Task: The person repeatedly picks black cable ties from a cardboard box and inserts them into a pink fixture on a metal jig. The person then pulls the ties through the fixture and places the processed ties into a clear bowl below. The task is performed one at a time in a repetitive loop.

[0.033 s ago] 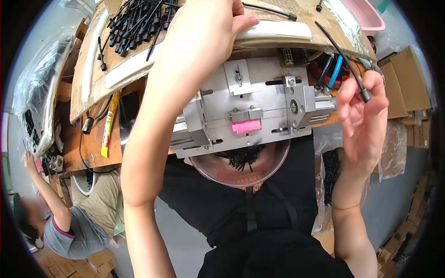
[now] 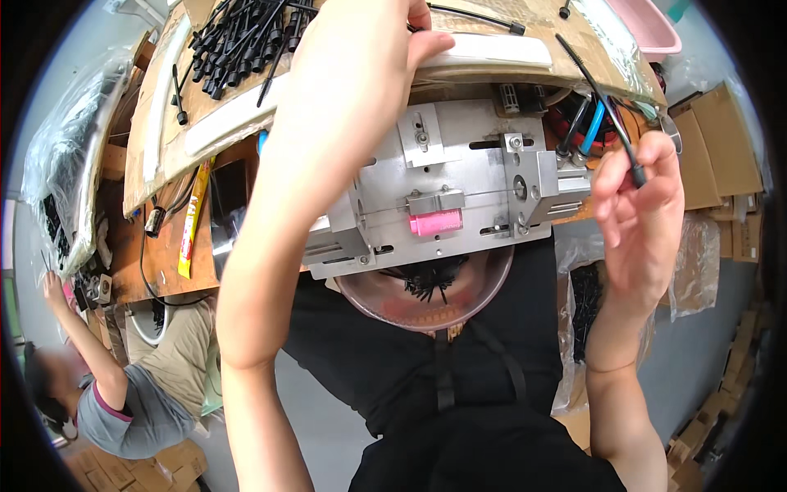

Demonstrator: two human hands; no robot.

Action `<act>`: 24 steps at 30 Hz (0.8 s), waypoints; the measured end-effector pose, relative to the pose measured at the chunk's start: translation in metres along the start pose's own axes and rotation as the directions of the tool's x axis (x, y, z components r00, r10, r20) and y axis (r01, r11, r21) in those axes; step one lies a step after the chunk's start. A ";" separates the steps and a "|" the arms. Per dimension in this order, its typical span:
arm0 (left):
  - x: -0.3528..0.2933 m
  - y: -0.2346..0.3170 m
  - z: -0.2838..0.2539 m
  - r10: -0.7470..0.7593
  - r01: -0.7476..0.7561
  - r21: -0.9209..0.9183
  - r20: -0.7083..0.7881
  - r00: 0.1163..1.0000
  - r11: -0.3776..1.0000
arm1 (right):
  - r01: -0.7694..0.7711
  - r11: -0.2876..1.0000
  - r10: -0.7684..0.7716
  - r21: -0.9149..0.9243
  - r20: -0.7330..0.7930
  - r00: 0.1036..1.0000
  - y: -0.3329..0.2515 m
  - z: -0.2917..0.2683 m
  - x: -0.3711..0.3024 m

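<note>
In my right hand (image 2: 643, 209), thumb and fingers are closed round the capped end of a thin black rod (image 2: 594, 86), which slants up and to the left. My left hand (image 2: 373, 57) reaches across the cardboard-covered surface (image 2: 156, 107), its thumb over a white padded strip (image 2: 500, 51). Its curled fingers are partly cut off by the top edge; something dark shows by the thumb, too little to name. Left of that hand lies a pile of black capped rods (image 2: 246, 45). Between my arms sits a metal fixture (image 2: 475, 184) with a pink block (image 2: 436, 222).
Below the fixture, a translucent bowl (image 2: 385, 310) holds black rods. Blue-handled and black-handled tools (image 2: 592, 129) stand beside the fixture's right end. A yellow packet (image 2: 193, 221) lies on the wooden bench (image 2: 139, 262). A co-worker (image 2: 131, 402) sits at the lower left.
My right hand has shifted slightly, and the rod's capped end has moved a little down and left, deeper between the fingers. My left hand has barely moved.
</note>
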State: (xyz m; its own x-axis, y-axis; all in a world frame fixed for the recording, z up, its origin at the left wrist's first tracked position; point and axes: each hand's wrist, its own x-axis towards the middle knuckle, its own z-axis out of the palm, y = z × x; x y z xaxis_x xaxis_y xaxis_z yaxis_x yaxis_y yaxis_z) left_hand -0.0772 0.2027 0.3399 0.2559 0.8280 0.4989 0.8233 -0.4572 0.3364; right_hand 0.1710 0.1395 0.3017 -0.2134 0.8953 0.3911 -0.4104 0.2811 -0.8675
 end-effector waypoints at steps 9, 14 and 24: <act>-0.168 0.073 0.045 -0.078 0.084 0.147 -0.047 0.996 0.986 | 0.048 0.974 -0.082 -0.222 -0.148 0.986 0.006 0.010 -0.019; -0.174 0.074 0.066 -0.134 0.106 0.231 0.110 0.985 0.967 | 0.001 0.954 -0.046 -0.299 -0.143 0.989 0.000 0.020 -0.023; -0.132 0.057 0.029 -0.058 0.037 0.133 0.158 0.986 0.990 | 0.135 0.616 -0.052 -0.776 0.131 0.990 0.026 0.041 -0.061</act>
State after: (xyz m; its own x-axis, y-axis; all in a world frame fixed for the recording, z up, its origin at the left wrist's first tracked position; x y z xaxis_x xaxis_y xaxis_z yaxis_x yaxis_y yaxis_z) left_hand -0.0494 0.0770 0.2696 0.2849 0.8940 0.3459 0.8923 -0.3791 0.2449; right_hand 0.1367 0.0778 0.2676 -0.3065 0.8265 0.4722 0.4068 0.5623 -0.7200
